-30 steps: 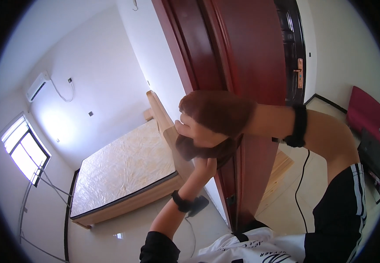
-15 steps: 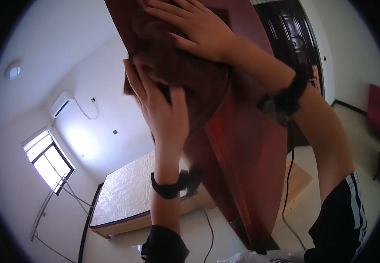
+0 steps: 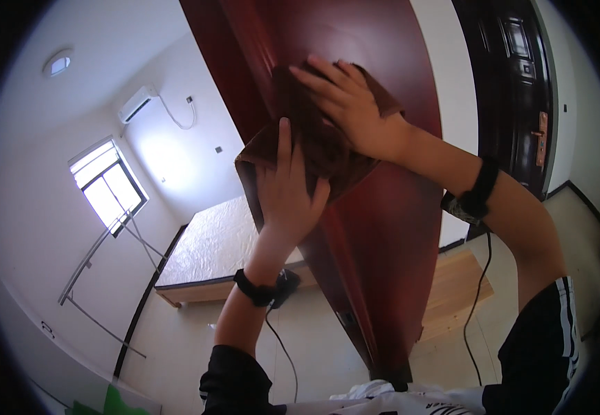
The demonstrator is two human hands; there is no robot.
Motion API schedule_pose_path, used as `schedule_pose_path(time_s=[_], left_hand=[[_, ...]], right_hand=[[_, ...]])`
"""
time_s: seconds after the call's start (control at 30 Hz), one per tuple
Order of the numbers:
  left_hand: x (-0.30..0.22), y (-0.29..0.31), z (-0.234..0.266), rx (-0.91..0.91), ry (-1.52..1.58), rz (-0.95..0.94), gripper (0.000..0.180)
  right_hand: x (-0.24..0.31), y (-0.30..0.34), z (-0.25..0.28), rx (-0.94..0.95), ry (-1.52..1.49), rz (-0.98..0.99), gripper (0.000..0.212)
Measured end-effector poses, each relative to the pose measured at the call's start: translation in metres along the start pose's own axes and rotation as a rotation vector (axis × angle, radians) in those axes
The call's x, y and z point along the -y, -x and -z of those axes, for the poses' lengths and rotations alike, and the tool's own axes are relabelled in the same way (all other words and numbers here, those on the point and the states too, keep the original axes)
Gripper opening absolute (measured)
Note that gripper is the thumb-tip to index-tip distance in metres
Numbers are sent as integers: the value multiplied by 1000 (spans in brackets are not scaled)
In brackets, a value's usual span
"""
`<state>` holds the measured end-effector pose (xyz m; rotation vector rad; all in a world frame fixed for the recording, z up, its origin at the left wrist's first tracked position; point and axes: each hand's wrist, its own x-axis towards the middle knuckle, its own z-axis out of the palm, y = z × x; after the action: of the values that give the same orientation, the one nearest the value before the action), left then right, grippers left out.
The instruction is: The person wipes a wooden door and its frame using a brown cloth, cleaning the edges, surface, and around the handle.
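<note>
A dark brown cloth (image 3: 314, 138) is bunched against a tall reddish-brown wooden door panel (image 3: 390, 228), covering its left edge partway up. My left hand (image 3: 289, 194) lies on the lower left part of the cloth, fingers stretched upward and thumb apart. Higher and to the right, my right hand (image 3: 358, 114) presses on the cloth with its fingers spread. One corner of the cloth hangs past the panel's left edge, and another sticks out beside my right wrist. The panel beneath the cloth is hidden.
A plastic-wrapped mattress (image 3: 210, 242) on a wooden bed frame stands behind at the left, near a metal rack (image 3: 96, 256). A dark door (image 3: 514, 90) is at the right. Light wooden boards (image 3: 455, 290) lie low behind the panel. Cables hang from both wristbands.
Both hands and the cloth have moved down the panel, and the cloth lies more spread under them. The head view has shifted, so the room sits higher and further right.
</note>
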<state>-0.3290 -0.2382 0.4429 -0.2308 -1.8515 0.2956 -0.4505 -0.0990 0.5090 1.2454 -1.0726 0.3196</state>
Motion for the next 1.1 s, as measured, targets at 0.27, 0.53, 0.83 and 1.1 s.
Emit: schedule_pose_path(time_s=[0.27, 0.53, 0.83, 1.1], left_hand=[[-50, -58, 5, 39, -254, 42, 61], [-46, -152, -37, -227, -275, -60, 60], [-116, -150, -78, 13, 61, -379, 63], [-122, -131, -95, 31, 299, -520, 56]], right_hand=[[-24, 38, 88, 246, 135, -85, 41], [-55, 85, 125, 299, 21, -710, 22], [-56, 122, 131, 597, -940, -1227, 45], [-23, 174, 93, 86, -1053, -1276, 29]])
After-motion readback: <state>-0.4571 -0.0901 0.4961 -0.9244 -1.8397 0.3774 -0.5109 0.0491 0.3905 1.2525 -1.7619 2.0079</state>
